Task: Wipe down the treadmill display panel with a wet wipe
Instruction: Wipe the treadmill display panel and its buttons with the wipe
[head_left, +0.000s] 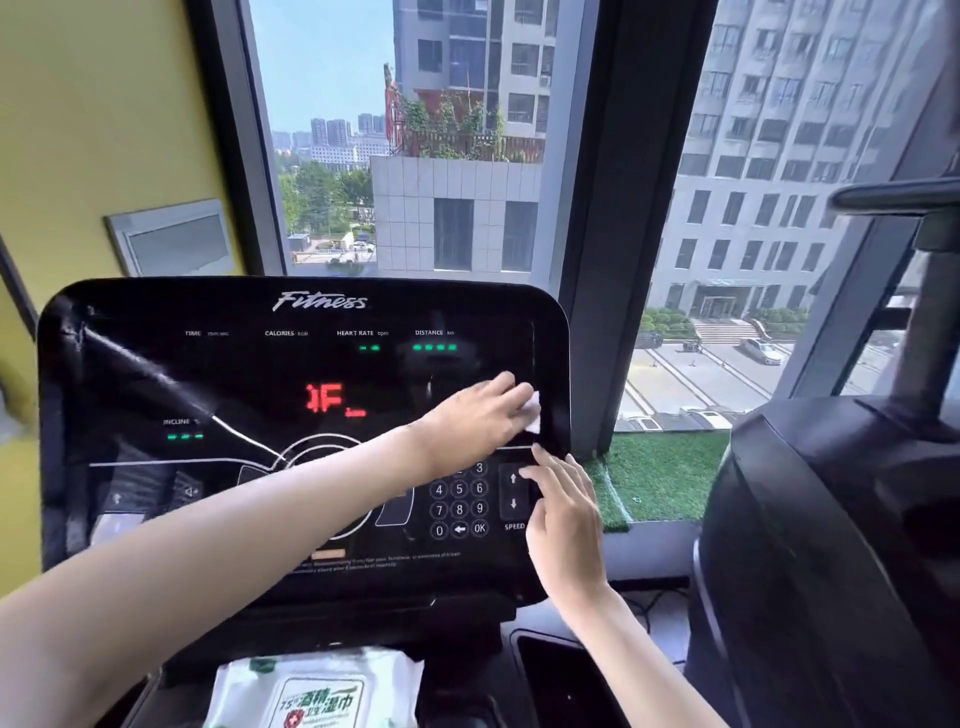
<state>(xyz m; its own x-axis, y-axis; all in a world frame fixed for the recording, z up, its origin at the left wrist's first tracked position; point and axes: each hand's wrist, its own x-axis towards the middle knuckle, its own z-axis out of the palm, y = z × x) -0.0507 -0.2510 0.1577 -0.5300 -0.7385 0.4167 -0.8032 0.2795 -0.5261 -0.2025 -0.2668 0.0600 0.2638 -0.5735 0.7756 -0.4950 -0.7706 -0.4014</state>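
Note:
The black treadmill display panel (260, 364) fills the middle of the view, lit with red and green readouts. My left hand (472, 421) reaches across it and presses a white wet wipe (534, 410) flat against the panel's right side. The wipe peeks out beyond the fingertips. My right hand (563, 514) rests with straight fingers on the panel's right edge, beside the speed arrows and the number keypad (460, 499).
A pack of wet wipes (317, 696) lies on the console tray below the panel. A dark cup holder (561, 675) sits to its right. Another black machine (831, 545) stands close on the right. A window (415, 156) is behind the panel.

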